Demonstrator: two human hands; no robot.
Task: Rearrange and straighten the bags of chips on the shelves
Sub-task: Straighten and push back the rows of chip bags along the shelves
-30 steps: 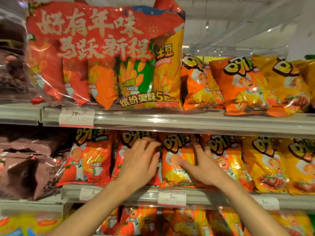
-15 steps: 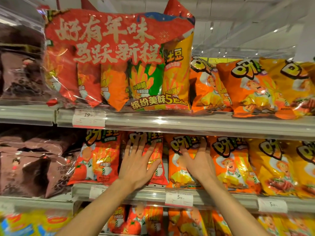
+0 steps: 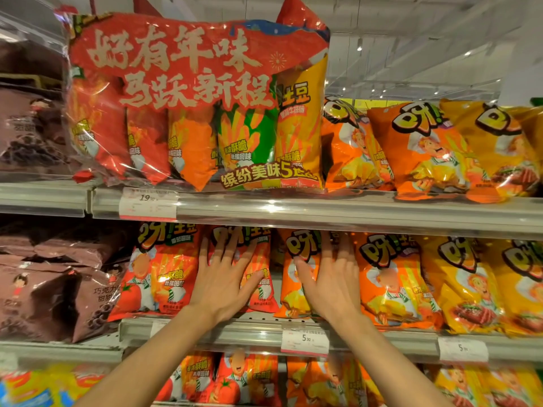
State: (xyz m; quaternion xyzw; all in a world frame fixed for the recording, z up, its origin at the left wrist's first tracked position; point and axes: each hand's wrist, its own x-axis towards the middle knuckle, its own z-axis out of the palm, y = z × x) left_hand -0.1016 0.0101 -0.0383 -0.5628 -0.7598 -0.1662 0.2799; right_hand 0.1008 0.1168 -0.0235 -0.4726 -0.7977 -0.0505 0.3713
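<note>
Left hand (image 3: 224,282) is flat with fingers spread, pressing on a red tomato chip bag (image 3: 258,277) on the middle shelf (image 3: 258,333); right hand (image 3: 332,277) is the same deal, straight fingers laid on the orange chip bag (image 3: 296,277) just beside it; neither one is gripping anything. More orange and yellow bags run off to the right; brown bags (image 3: 44,289) sit on the left; a big red multipack (image 3: 197,104) stands on the top shelf, price tag (image 3: 148,204) under it.
</note>
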